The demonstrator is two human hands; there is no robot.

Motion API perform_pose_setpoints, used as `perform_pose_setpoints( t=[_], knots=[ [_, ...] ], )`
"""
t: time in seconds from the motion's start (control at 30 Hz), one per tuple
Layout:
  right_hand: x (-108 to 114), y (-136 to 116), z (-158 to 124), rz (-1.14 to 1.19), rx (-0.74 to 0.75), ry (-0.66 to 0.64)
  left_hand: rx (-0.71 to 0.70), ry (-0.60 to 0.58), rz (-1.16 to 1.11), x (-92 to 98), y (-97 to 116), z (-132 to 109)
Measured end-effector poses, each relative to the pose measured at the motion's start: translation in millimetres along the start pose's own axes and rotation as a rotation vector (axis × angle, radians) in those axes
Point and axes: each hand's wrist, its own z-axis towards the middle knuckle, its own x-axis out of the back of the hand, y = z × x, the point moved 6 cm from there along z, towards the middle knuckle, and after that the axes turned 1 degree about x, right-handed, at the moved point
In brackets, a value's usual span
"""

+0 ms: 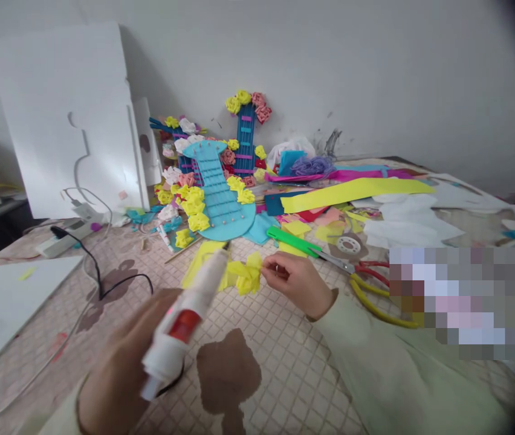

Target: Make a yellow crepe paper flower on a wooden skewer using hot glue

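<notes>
My left hand (126, 356) is wrapped round a white hot glue gun (203, 284) with a red panel, its dark nozzle pointing up and away from me. A clear glue stick pokes out of its back end. Between the fingertips of my right hand (298, 281) is the edge of a crumpled yellow paper flower (248, 275). The nozzle lies left of the flower and looks apart from it. Behind the gun, a flat yellow paper sheet (194, 266) lies on the table, partly covered.
Beyond my hands leans a light-blue paper guitar (221, 199) dressed with yellow flowers. A green utility knife (294, 241), scissors (343, 263) and red-and-yellow-handled pliers (375, 305) lie to the right. A yellow paper strip (357, 192) stretches behind them. Cords and a power strip (71, 235) occupy the left.
</notes>
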Motion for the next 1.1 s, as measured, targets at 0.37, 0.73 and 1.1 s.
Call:
perform_pose_setpoints(
  t=[0.37,0.73,1.1],
  knots=[
    [5,-4,1,0.037,-0.005,-0.024,-0.139,-0.223,-0.027,-40.7,9,-13],
    [5,-6,1,-0.002,0.062,-0.007,-0.15,-0.264,-0.016,-44.9,12,-9],
    [6,-6,2,-0.004,0.063,0.003,-0.17,-0.287,0.023,-48.5,6,-11]
  ],
)
